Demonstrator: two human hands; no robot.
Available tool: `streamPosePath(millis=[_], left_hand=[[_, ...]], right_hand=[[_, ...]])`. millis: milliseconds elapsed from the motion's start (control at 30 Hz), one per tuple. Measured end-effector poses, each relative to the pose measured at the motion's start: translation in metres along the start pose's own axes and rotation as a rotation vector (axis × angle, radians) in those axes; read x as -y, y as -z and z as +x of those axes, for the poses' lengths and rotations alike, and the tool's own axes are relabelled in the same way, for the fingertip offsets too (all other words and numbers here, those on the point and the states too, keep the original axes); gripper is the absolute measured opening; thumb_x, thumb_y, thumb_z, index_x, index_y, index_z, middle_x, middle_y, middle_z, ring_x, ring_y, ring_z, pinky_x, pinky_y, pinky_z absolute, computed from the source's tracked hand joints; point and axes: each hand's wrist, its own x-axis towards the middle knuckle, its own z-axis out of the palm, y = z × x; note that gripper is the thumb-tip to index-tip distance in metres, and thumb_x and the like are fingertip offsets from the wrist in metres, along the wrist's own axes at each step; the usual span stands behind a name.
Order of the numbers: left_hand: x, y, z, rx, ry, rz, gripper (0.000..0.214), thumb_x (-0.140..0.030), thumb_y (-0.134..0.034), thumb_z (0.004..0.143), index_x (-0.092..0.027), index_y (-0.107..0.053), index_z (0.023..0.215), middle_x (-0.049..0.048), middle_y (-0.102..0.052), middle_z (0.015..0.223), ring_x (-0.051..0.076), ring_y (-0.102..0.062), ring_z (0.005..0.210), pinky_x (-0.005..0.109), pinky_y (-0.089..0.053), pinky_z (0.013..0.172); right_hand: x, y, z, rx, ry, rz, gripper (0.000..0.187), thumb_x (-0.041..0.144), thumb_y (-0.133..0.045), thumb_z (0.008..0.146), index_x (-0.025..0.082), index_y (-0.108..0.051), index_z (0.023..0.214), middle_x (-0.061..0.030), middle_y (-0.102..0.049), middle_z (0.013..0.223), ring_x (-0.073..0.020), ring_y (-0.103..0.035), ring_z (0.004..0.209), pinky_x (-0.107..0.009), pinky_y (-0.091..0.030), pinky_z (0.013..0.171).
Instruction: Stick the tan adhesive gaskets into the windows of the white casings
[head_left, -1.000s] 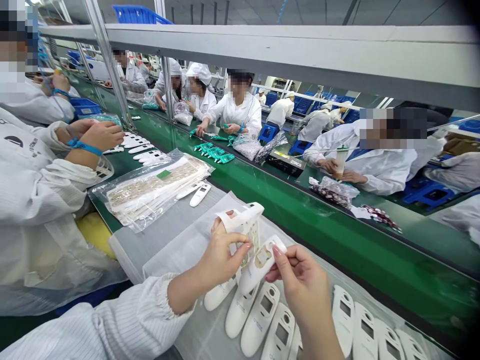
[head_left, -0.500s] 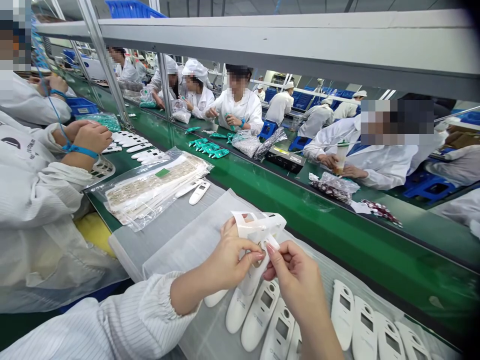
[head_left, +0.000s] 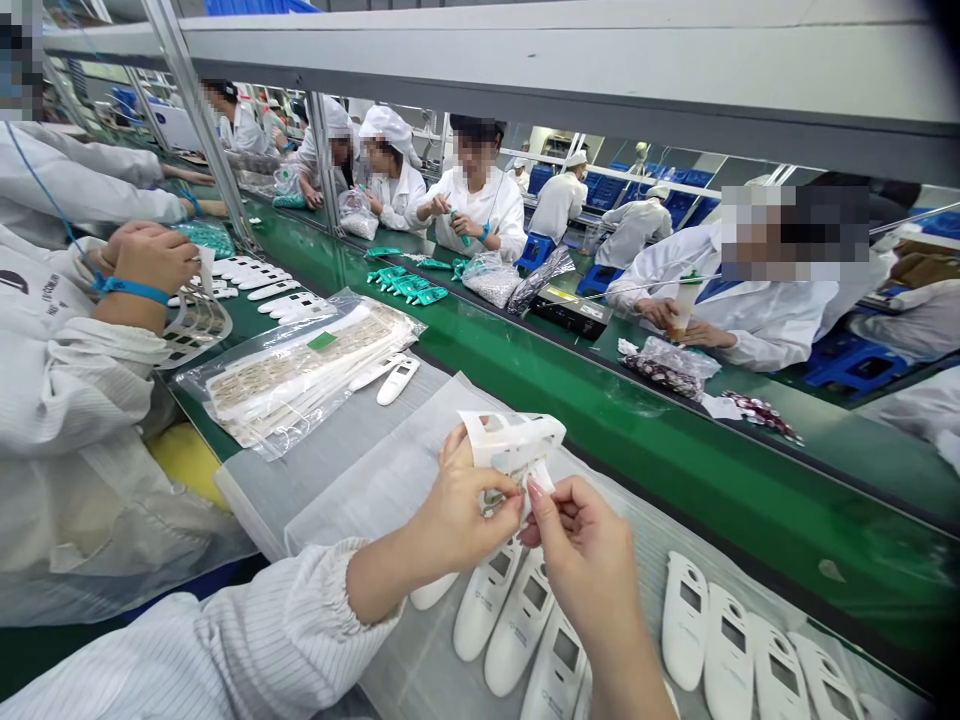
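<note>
Left hand (head_left: pixel 461 500) and right hand (head_left: pixel 576 560) of the wearer, held close together, with thumb and forefinger of each clamped on a white die-cut film (head_left: pixel 514 438) near its lower edge. The film is raised above white plastic device casings (head_left: pixel 517 630) lying side by side on a translucent plastic sheet (head_left: pixel 360 490). Up and to the left lies a clear bag of white strips (head_left: pixel 300 375), beside a green conveyor belt (head_left: pixel 570 400).

The left sleeve (head_left: pixel 202 640) is a white smock of finely ribbed fabric, gathered into a puckered elastic cuff (head_left: pixel 360 580). The left hand (head_left: pixel 457 495) and right hand (head_left: pixel 581 565) are bare and gloveless, and the right hand's fingernails (head_left: pixel 534 488) are long and tapered.
</note>
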Motion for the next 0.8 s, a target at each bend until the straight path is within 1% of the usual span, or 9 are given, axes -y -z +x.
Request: streamPosePath(millis=[100,200,300,367,467,533,567,700,800], left_hand=[[0.007,-0.004,0.001,-0.061,0.070,-0.037,0.010,-0.016,-0.067,0.072,-0.016,-0.075,0.066,0.0169,-0.062,0.116,0.039,-0.037,0.132,0.057,-0.031,0.107],[0.013,-0.004,0.002,-0.113,0.157,-0.068,0.009,-0.016,-0.067,0.071,-0.015,-0.075,0.066,0.0198,-0.059,0.119,0.041,-0.036,0.133,0.058,-0.033,0.106],[0.017,-0.002,0.002,-0.076,0.219,-0.162,0.012,-0.022,-0.067,0.075,-0.016,-0.077,0.072,0.0193,-0.058,0.120,0.039,-0.038,0.132,0.056,-0.034,0.107],[0.018,0.000,0.002,-0.038,0.254,-0.244,0.014,-0.025,-0.066,0.077,-0.017,-0.077,0.076,0.0170,-0.058,0.118,0.035,-0.043,0.127,0.054,-0.033,0.109],[0.019,0.002,0.002,0.004,0.293,-0.325,0.021,-0.027,-0.059,0.082,-0.019,-0.076,0.075,0.0138,-0.059,0.117,0.031,-0.053,0.118,0.048,-0.041,0.104],[0.019,0.003,0.003,0.032,0.304,-0.359,0.027,-0.026,-0.052,0.085,-0.019,-0.076,0.074,0.0125,-0.060,0.116,0.028,-0.056,0.114,0.043,-0.045,0.100],[0.018,0.003,0.004,0.043,0.305,-0.365,0.028,-0.026,-0.051,0.085,-0.019,-0.075,0.073,0.0122,-0.060,0.116,0.028,-0.056,0.115,0.042,-0.045,0.100],[0.013,0.000,0.009,0.056,0.290,-0.307,0.016,-0.029,-0.066,0.078,-0.018,-0.071,0.069,0.0130,-0.058,0.111,0.032,-0.049,0.119,0.048,-0.034,0.106],[0.013,-0.004,0.010,0.042,0.275,-0.264,0.016,-0.027,-0.064,0.080,-0.018,-0.069,0.067,0.0124,-0.058,0.106,0.031,-0.050,0.116,0.049,-0.033,0.104]], right_hand=[[-0.001,-0.003,-0.002,-0.058,0.031,-0.010,0.033,0.048,-0.064,0.083,0.020,-0.056,0.070,0.0005,-0.063,0.058,-0.0126,-0.062,0.051,-0.021,-0.049,0.050],[0.000,-0.001,-0.003,-0.113,0.041,-0.002,0.031,0.047,-0.063,0.084,0.020,-0.057,0.072,-0.0003,-0.065,0.060,-0.0135,-0.066,0.055,-0.020,-0.051,0.054],[0.001,0.003,-0.001,-0.119,0.045,0.016,0.031,0.048,-0.064,0.084,0.019,-0.059,0.072,-0.0012,-0.066,0.060,-0.0138,-0.067,0.054,-0.020,-0.053,0.053],[0.002,0.005,0.001,-0.112,0.045,0.030,0.031,0.048,-0.064,0.083,0.019,-0.061,0.072,-0.0015,-0.066,0.059,-0.0136,-0.066,0.053,-0.019,-0.054,0.052],[0.002,0.007,0.004,-0.085,0.039,0.052,0.031,0.048,-0.065,0.083,0.019,-0.062,0.072,-0.0015,-0.066,0.060,-0.0132,-0.066,0.053,-0.019,-0.054,0.053],[0.002,0.007,0.005,-0.062,0.036,0.066,0.031,0.047,-0.066,0.082,0.019,-0.062,0.070,-0.0011,-0.066,0.059,-0.0129,-0.065,0.053,-0.019,-0.054,0.053],[0.002,0.008,0.006,-0.051,0.034,0.073,0.030,0.047,-0.066,0.082,0.019,-0.062,0.070,-0.0010,-0.065,0.059,-0.0127,-0.065,0.053,-0.019,-0.054,0.053],[-0.001,0.005,0.005,-0.027,0.011,0.106,0.029,0.045,-0.070,0.079,0.019,-0.062,0.069,-0.0006,-0.065,0.061,-0.0121,-0.064,0.054,-0.019,-0.053,0.053],[-0.010,0.002,0.008,-0.063,-0.028,0.156,0.029,0.045,-0.071,0.078,0.018,-0.061,0.071,0.0001,-0.064,0.059,-0.0129,-0.063,0.052,-0.022,-0.053,0.052]])
